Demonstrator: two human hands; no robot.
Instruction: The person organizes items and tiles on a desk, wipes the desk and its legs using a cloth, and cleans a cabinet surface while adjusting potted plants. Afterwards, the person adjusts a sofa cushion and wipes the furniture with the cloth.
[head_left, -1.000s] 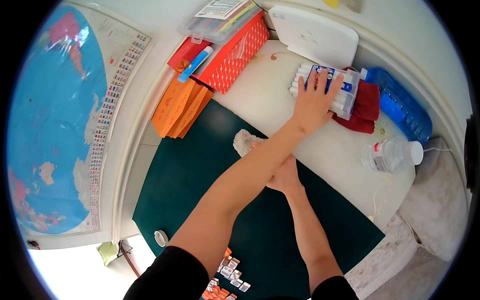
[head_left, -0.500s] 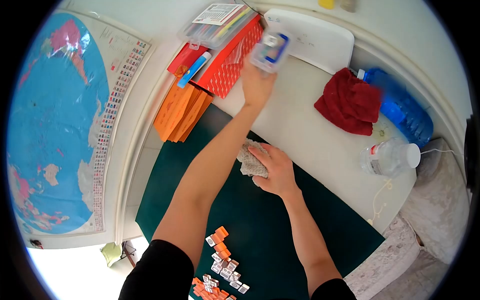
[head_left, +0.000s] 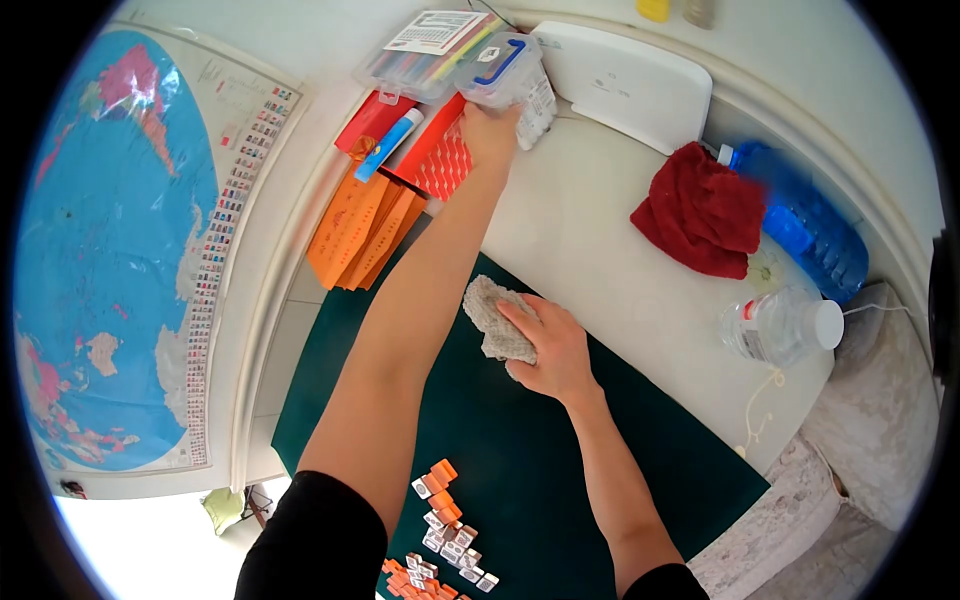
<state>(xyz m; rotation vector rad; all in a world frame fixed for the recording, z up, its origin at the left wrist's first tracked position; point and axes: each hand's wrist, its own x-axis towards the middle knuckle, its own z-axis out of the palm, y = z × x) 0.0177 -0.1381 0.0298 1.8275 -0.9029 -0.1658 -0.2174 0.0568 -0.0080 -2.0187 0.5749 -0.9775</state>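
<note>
My left hand point(head_left: 490, 135) reaches to the back, gripping a clear plastic container point(head_left: 495, 68) with a blue-clipped lid. That container is tilted beside the case of coloured pens, against the red patterned box point(head_left: 443, 160); my fingers are partly hidden by it. On the dark green mat point(head_left: 520, 450), my right hand point(head_left: 555, 350) presses on a crumpled grey cloth point(head_left: 500, 320), fingers closed around its right side. Small orange-and-white tiles point(head_left: 450, 535) lie loosely near the mat's front edge, between my arms.
A clear pen case point(head_left: 425, 55), a blue tube point(head_left: 390, 145) and orange envelopes point(head_left: 360, 230) are at back left. Along the back and right are a white panel point(head_left: 625, 85), a dark red towel point(head_left: 700, 210), a blue-liquid bottle point(head_left: 815, 240) and a clear bottle point(head_left: 775, 325).
My left hand has carried the clear container leftward and upward, up to the red box and pen case. My right hand and the cloth stay almost where they were.
</note>
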